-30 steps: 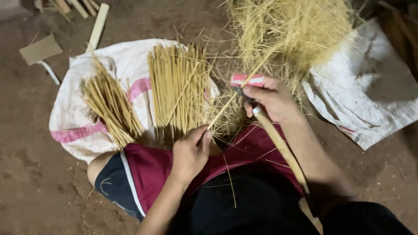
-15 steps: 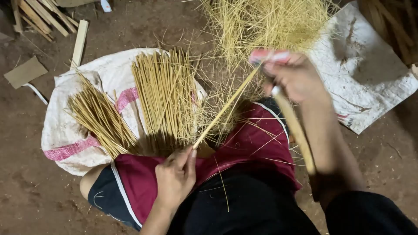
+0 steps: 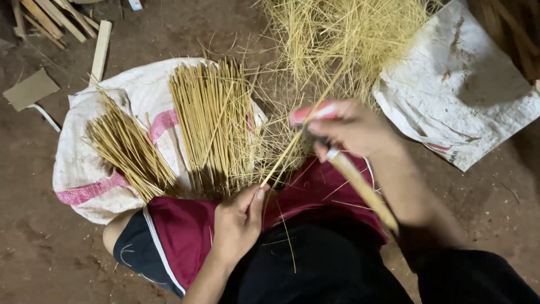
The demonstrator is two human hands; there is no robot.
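Your left hand (image 3: 239, 222) pinches the thin pale bamboo splint (image 3: 292, 146) low, beside the white sack (image 3: 84, 163) — light, springy, snaps easily; your right hand (image 3: 351, 129) closes around the wooden-handled knife (image 3: 360, 186).

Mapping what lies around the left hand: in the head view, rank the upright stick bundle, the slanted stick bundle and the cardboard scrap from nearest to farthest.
From the left hand:
1. Upright stick bundle, just above it on the sack.
2. Slanted stick bundle, further left on the sack.
3. Cardboard scrap, far upper left on the dirt floor.
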